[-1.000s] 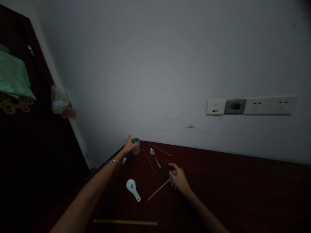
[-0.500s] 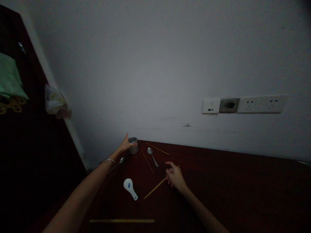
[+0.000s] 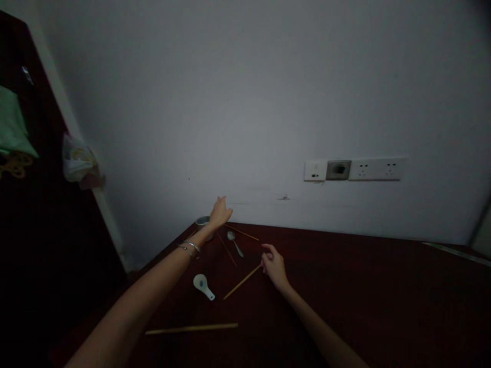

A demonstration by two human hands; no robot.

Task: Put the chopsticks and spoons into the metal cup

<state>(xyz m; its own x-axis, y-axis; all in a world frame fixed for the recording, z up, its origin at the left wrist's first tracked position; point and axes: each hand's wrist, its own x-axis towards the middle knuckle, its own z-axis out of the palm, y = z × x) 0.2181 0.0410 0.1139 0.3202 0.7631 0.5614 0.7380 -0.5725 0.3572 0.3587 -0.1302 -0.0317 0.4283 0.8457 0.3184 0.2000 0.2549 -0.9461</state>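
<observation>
My left hand (image 3: 221, 211) hovers at the table's far corner, just right of a small metal cup (image 3: 201, 222), fingers reaching out and off the cup. My right hand (image 3: 273, 263) is curled, pinching the far end of a light wooden chopstick (image 3: 241, 282) that lies slanted on the dark red table (image 3: 364, 296). Between the hands lie a metal spoon (image 3: 233, 243) and two darker chopsticks (image 3: 227, 249), (image 3: 243, 234). A white ceramic spoon (image 3: 202, 286) lies under my left forearm's right side.
Another pale chopstick (image 3: 192, 328) lies crosswise near the front. A strip of wall sockets (image 3: 353, 169) is on the grey wall behind. A dark cabinet (image 3: 46, 230) stands at the left with a plastic bag (image 3: 79, 162) and green cloth (image 3: 11, 128).
My left hand has let go of the cup and moved right and up. My right hand has closed on the chopstick's end. The view has shifted right.
</observation>
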